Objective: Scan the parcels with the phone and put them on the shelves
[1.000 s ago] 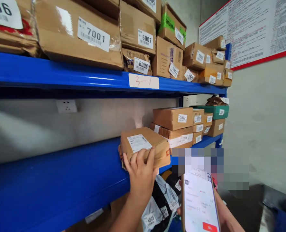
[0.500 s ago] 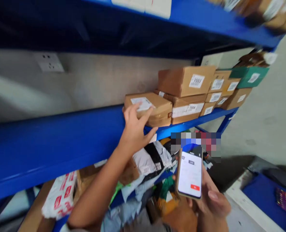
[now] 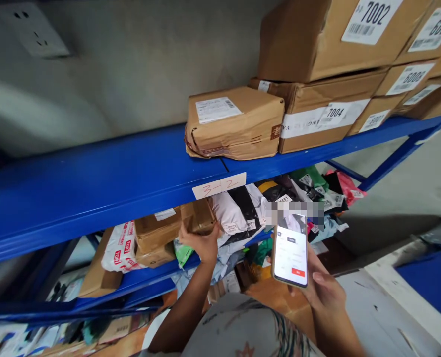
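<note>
My left hand reaches under the blue shelf and grasps a small brown cardboard box on the lower shelf, fingers wrapped round its underside. My right hand holds a smartphone upright, its lit screen showing a red button. On the blue shelf above lies a taped brown parcel with a white label, untouched. It sits beside stacked boxes numbered 7002 and 7004.
A paper tag reading 3-2 is stuck on the shelf edge. The lower shelf holds cardboard boxes, a white-and-red bag and grey and black mailer bags. A wall socket is at top left.
My left hand has let go of the taped parcel on the middle shelf and dropped to a small box on the lower shelf. The view has tilted down.
</note>
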### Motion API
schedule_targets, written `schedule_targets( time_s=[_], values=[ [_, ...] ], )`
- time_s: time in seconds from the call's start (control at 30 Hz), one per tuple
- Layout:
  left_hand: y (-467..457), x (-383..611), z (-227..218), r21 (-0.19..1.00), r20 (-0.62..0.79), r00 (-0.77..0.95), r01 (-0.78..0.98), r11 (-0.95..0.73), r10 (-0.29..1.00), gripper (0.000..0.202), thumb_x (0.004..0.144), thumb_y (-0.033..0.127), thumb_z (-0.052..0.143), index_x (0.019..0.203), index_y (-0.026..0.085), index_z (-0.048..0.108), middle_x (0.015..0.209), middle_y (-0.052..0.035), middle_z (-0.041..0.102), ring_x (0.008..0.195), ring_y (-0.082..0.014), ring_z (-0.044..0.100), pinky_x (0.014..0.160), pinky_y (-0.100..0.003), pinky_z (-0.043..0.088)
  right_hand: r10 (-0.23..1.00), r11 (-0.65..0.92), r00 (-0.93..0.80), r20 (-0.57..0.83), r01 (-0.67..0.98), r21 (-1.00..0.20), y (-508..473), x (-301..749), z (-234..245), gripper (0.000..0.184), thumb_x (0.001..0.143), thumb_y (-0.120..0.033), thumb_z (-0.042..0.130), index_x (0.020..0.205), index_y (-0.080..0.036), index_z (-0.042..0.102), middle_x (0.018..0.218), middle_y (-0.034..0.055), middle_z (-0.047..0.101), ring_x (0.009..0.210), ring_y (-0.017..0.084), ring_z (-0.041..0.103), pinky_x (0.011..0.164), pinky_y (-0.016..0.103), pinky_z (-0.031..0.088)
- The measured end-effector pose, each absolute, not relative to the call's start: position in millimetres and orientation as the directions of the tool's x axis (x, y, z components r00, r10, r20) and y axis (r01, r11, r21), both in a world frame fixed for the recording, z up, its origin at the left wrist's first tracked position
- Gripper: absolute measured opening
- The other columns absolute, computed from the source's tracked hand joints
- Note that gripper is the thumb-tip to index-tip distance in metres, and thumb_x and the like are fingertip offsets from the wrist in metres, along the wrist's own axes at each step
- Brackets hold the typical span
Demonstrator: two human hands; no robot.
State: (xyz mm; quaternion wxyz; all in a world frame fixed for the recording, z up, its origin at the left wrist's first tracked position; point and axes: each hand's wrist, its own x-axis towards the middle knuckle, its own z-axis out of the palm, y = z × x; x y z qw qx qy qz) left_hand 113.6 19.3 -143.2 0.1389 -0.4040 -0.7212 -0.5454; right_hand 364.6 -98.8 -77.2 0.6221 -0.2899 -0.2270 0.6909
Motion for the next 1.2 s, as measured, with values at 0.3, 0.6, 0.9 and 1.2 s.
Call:
schedule_targets(
  time_s=[0.3,0.6,0.9,1.2],
  values=[
    [18,153,-145,0.072,0.549,0.307,0.909,-0.410,0.777,0.035,0.075,0.024,0.071,0.109,0.033,0.069,0.136,-0.0106,0.049,0.125,-0.0321,0.045,0.098,-0.049,0.039,0.978,-0.195,-0.099,-0.181,-0.730,-0.655,-85,413,-106,0.096,0.064,-0.028,0.076,0.150,-0.032,0.035,0.112,0.0071,0.074,0.076,0.031,0.072,0.044,0.034,0.056],
    [15,176,-233,-0.099,0.578,0.541,0.790,-0.605,0.611,0.060,0.088,0.016,0.057,0.142,0.041,0.045,0.137,-0.0031,0.059,0.126,-0.0199,0.053,0.106,-0.034,0.038,0.971,-0.237,-0.188,-0.146,-0.717,-0.656,-70,410,-110,0.093,0.069,-0.032,0.074,0.151,-0.034,0.031,0.116,0.0110,0.072,0.075,0.032,0.072,0.044,0.035,0.056],
    [6,182,-186,0.444,0.593,-0.266,0.896,-0.033,0.760,0.103,0.058,0.054,0.080,0.140,0.009,0.036,0.155,-0.0325,-0.001,0.145,-0.0508,0.000,0.110,-0.072,0.017,0.939,-0.296,-0.340,-0.056,-0.713,-0.636,-57,373,-93,0.087,0.067,-0.035,0.075,0.147,-0.032,0.040,0.095,0.0055,0.077,0.063,0.025,0.070,0.040,0.029,0.055],
    [44,92,-79,0.459,0.325,0.065,0.862,-0.217,0.944,0.108,0.050,0.045,0.084,0.145,0.022,0.039,0.146,-0.0179,0.031,0.138,-0.0393,0.033,0.110,-0.053,0.036,0.969,-0.249,-0.190,-0.160,-0.750,-0.613,-66,403,-118,0.075,0.069,-0.031,0.073,0.140,-0.033,0.051,0.103,0.0052,0.077,0.066,0.027,0.072,0.043,0.031,0.055]
  ],
)
